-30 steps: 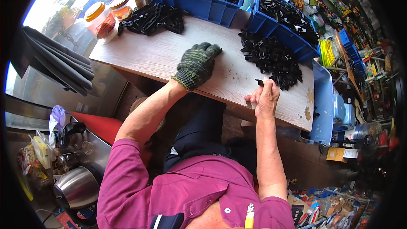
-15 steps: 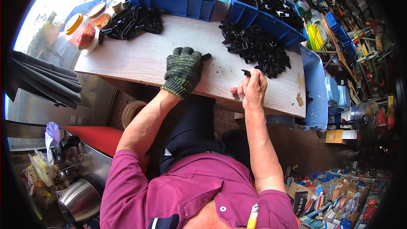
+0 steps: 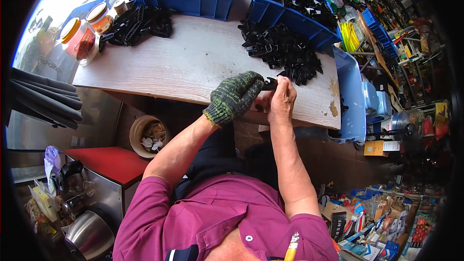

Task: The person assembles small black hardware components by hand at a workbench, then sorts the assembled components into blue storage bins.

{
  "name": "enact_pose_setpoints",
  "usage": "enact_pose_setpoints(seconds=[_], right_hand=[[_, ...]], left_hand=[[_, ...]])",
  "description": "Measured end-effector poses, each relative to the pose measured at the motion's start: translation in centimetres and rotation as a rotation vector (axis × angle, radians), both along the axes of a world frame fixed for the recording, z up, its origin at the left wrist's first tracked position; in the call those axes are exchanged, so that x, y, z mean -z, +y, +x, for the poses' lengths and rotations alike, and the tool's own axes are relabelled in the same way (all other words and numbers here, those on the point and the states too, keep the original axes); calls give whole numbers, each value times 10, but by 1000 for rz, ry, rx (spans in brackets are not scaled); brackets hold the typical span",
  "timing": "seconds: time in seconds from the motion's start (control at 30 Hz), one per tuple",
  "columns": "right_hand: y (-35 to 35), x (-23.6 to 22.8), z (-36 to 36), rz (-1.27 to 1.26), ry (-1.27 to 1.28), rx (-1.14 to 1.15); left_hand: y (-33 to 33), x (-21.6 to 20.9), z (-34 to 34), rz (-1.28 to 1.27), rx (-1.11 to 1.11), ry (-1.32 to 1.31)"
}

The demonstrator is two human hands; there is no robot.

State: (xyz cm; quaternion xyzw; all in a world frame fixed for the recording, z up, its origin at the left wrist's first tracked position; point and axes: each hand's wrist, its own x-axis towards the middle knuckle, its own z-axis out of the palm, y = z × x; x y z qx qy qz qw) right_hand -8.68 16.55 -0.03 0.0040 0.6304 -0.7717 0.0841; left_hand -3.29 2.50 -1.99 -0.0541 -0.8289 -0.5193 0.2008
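Observation:
My left hand (image 3: 236,95), in a dark green knitted glove, is closed around a black plastic piece (image 3: 268,84) that juts out toward the right. My bare right hand (image 3: 282,100) pinches a small black plastic piece, mostly covered by the fingers. Both hands meet above the front edge of the pale wood-look table (image 3: 193,63), and the two pieces touch or nearly touch there. Just beyond my right hand lies a heap of small black plastic pieces (image 3: 282,50). Another pile of longer black pieces (image 3: 140,25) rests at the table's far left.
Two blue bins, a left one (image 3: 193,4) and a right one (image 3: 276,17), stand at the back, full of black pieces. Lidded jars (image 3: 79,41) sit at the left corner. A light blue tub (image 3: 352,99) adjoins the right edge. A waste bucket (image 3: 136,135) stands below.
My left hand has moved right and slightly nearer, bringing its black piece to my right hand. The view has shifted a little, showing more of the bucket.

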Motion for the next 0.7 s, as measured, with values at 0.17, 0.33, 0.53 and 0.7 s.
enact_pose_setpoints(seconds=[0.17, 0.33, 0.53, 0.7], right_hand=[[-3, 4, 1, 16, 53, 40], [-1, -2, 8, 147, 52, 115], [3, 7, 2, 115, 70, 127], [4, 28, -11, 311, 372, 164]], left_hand=[[5, -7, -2, 172, -3, -122], [33, -6, -7, 311, -191, -145], [39, -11, -8, 245, -309, -136], [50, 9, -17, -351, -430, 350]])
